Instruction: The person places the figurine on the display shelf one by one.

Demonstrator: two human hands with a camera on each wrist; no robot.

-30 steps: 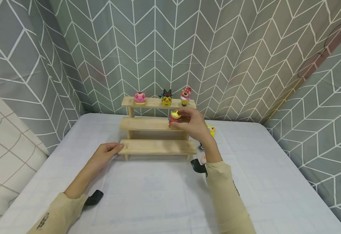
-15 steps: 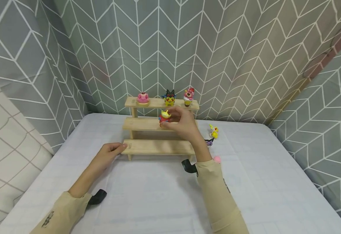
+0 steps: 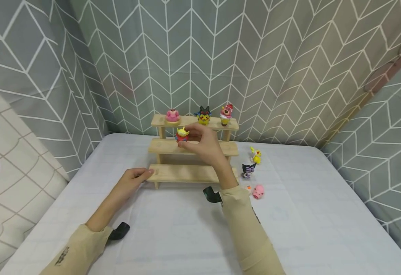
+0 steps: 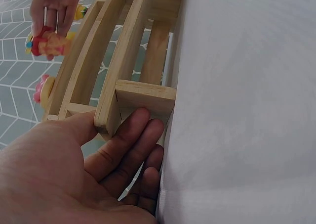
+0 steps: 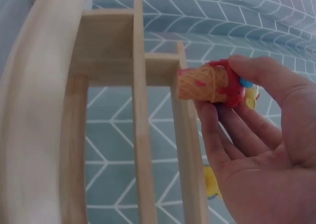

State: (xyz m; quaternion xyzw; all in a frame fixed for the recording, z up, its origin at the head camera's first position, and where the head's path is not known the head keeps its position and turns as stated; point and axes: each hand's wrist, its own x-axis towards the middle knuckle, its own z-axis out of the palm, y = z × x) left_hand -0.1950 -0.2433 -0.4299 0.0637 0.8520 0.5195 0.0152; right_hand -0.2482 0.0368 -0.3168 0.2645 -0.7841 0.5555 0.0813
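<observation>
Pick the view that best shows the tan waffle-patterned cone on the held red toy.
Right wrist: the tan waffle-patterned cone appears large, its pattern clear. The left wrist shows it smaller; in the head view I cannot make it out.

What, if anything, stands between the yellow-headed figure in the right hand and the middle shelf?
Nothing visible: the right hand holds the figure at the bare left part of the middle shelf; whether they touch is unclear.

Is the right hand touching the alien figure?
Touching. The right wrist view shows the right hand pinching the alien figure, its thumb against the red part.
</observation>
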